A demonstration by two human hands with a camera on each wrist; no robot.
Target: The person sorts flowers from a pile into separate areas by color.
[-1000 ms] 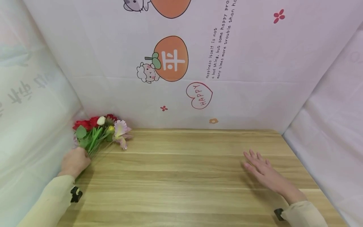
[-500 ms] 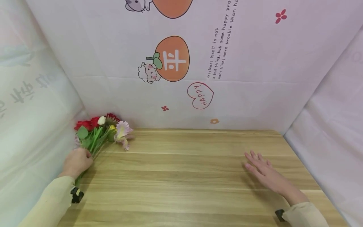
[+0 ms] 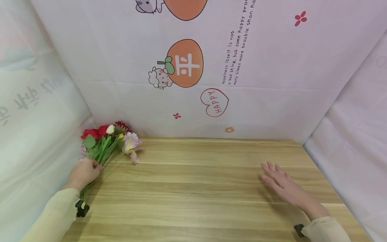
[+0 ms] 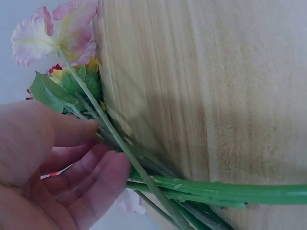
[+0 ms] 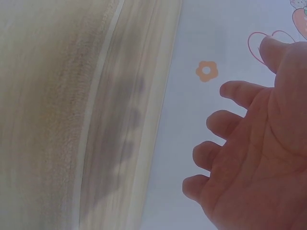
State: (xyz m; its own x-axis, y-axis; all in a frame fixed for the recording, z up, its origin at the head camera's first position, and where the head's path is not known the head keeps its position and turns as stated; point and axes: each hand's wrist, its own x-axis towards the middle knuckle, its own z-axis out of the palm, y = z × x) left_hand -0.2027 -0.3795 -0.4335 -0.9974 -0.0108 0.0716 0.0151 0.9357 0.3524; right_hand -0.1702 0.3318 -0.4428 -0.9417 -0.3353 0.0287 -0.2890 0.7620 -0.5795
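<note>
A bunch of mixed flowers [image 3: 102,143] lies at the table's back left corner, with red, white, yellow and pale pink blooms. My left hand [image 3: 83,173] is at its stems. In the left wrist view the thumb and fingers [image 4: 112,175] are loosely bent and apart, fingertips right at the green stems [image 4: 216,189]. A pink and yellow bloom [image 4: 57,31] on its long stem lies across the other stems there. My right hand [image 3: 285,186] is over the right side of the table, palm down, fingers spread, holding nothing. The right wrist view shows its palm [image 5: 261,143] and fingers.
The wood-grain table [image 3: 187,195] stretches between both hands. A white printed cloth [image 3: 266,67] hangs upright behind its back edge. More white cloth hangs on the left side [image 3: 33,117] and the right side [image 3: 353,127], close to the arms.
My left hand has gone from a fist round the stems to loosened fingers, and the flowers lie slightly farther right in view. The right hand has hardly moved.
</note>
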